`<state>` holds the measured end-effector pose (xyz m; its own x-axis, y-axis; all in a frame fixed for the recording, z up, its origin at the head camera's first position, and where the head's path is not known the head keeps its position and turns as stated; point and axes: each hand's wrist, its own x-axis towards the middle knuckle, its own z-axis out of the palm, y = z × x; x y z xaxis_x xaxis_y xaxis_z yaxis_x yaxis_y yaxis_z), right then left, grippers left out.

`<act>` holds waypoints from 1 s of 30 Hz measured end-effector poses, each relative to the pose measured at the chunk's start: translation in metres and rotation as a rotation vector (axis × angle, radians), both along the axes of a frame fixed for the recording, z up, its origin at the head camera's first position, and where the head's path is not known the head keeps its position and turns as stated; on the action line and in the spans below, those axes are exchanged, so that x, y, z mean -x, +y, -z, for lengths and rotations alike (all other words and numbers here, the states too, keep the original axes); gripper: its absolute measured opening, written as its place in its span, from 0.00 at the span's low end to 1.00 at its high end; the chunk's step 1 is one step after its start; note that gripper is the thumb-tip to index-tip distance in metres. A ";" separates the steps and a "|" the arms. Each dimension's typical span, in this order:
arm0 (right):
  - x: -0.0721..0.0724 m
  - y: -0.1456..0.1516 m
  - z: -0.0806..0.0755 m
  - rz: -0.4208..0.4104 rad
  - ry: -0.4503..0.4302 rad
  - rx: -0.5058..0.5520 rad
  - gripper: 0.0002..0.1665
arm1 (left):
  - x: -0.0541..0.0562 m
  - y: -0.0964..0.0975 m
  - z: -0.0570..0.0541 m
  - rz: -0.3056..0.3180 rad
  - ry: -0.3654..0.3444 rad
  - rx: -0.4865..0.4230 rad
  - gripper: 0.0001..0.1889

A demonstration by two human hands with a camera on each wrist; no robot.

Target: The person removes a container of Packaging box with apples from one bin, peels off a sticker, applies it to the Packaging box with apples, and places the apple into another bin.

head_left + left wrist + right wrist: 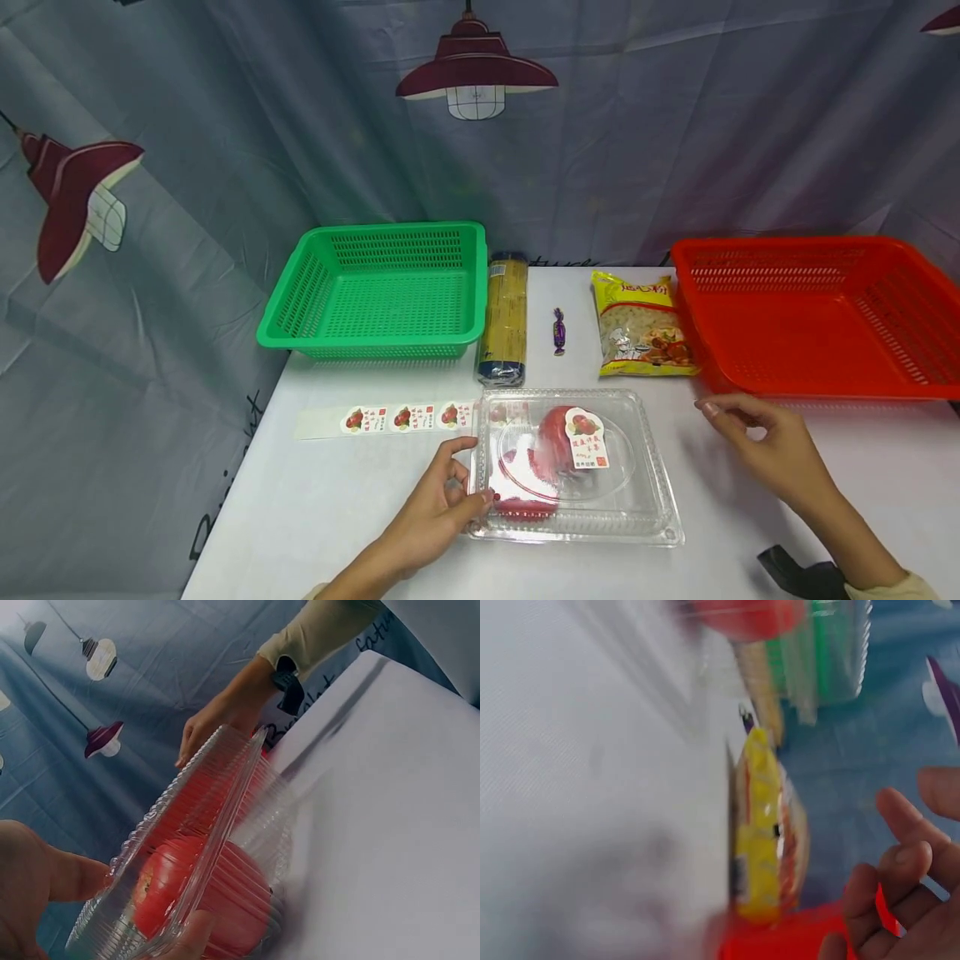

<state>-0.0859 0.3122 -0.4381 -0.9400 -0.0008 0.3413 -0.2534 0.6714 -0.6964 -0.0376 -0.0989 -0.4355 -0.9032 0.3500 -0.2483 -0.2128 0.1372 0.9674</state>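
Observation:
A clear plastic clamshell box [630, 500] lies on the white table with its lid down. Inside are two round red fruits [247, 900], and a white fruit sticker [588, 437] is on the lid above one of them. My left hand [438, 508] grips the box's left edge, thumb on the near corner and fingers along the side. My right hand [772, 450] hovers right of the box, in front of the red basket [765, 321]. Its thumb and index tip come together in the head view, with nothing visible between them; its fingers [904, 862] are loosely bent in the right wrist view.
A sticker strip [318, 423] extends left from under the box. Behind it stand a green basket [405, 292], a long pack of noodles [506, 317], a purple wrapped candy [559, 332] and a yellow food bag [645, 329]. A printed curtain [600, 150] hangs behind the table.

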 end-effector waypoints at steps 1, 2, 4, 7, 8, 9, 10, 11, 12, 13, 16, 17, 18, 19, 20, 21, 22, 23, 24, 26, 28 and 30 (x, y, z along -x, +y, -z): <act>0.000 0.004 0.002 0.021 -0.010 0.021 0.06 | 0.000 0.000 0.000 0.000 -0.005 -0.003 0.36; 0.000 0.008 0.004 0.040 -0.028 0.043 0.06 | -0.001 0.000 -0.001 -0.001 -0.010 -0.004 0.36; 0.001 0.015 0.007 0.078 -0.070 0.093 0.07 | -0.001 0.001 -0.002 -0.001 -0.020 -0.003 0.35; 0.002 0.024 0.009 0.131 -0.136 0.138 0.12 | -0.002 0.001 -0.003 -0.004 -0.024 -0.005 0.35; 0.003 0.026 0.009 0.144 -0.156 0.147 0.14 | -0.002 0.001 -0.003 -0.005 -0.024 -0.008 0.35; 0.003 0.028 0.010 0.157 -0.172 0.161 0.15 | -0.002 0.001 -0.004 -0.003 -0.024 -0.010 0.34; 0.003 0.030 0.010 0.166 -0.189 0.180 0.16 | -0.002 0.001 -0.005 -0.001 -0.022 -0.010 0.34; 0.003 0.032 0.010 0.173 -0.205 0.202 0.17 | -0.003 0.001 -0.005 0.002 -0.021 -0.011 0.35; 0.003 0.034 0.010 0.180 -0.221 0.233 0.18 | -0.003 0.000 -0.006 0.005 -0.020 -0.010 0.35; 0.003 0.035 0.010 0.185 -0.236 0.265 0.19 | -0.003 0.000 -0.007 0.009 -0.021 -0.014 0.35; 0.004 0.040 0.012 0.173 -0.284 0.432 0.18 | -0.003 0.000 -0.011 0.021 -0.018 -0.017 0.35; 0.004 0.041 0.012 0.150 -0.303 0.523 0.17 | -0.002 0.000 -0.012 0.023 -0.018 -0.023 0.35; 0.005 0.043 0.013 0.116 -0.323 0.629 0.17 | -0.002 0.000 -0.013 0.024 -0.018 -0.027 0.34; 0.005 0.045 0.013 0.067 -0.345 0.740 0.18 | -0.001 0.000 -0.015 0.025 -0.017 -0.029 0.34; 0.005 0.048 0.014 0.021 -0.369 0.859 0.18 | 0.000 0.000 -0.016 0.025 -0.016 -0.030 0.34; 0.006 0.050 0.014 -0.026 -0.394 0.978 0.18 | 0.001 0.000 -0.017 0.025 -0.015 -0.030 0.34; 0.006 0.053 0.014 -0.066 -0.418 1.081 0.19 | 0.002 0.000 -0.018 0.025 -0.017 -0.030 0.34; 0.007 0.055 0.014 -0.096 -0.439 1.162 0.19 | 0.004 0.000 -0.019 0.024 -0.017 -0.029 0.34; 0.007 0.058 0.015 -0.117 -0.452 1.216 0.19 | 0.005 0.001 -0.020 0.022 -0.018 -0.032 0.34; 0.009 0.062 0.015 -0.128 -0.461 1.279 0.19 | 0.007 0.002 -0.022 0.020 -0.024 -0.046 0.34; 0.009 0.065 0.015 -0.125 -0.455 1.295 0.19 | 0.010 0.002 -0.024 0.018 -0.022 -0.062 0.34; 0.009 0.067 0.016 -0.121 -0.449 1.306 0.19 | 0.012 0.003 -0.027 0.015 -0.017 -0.077 0.34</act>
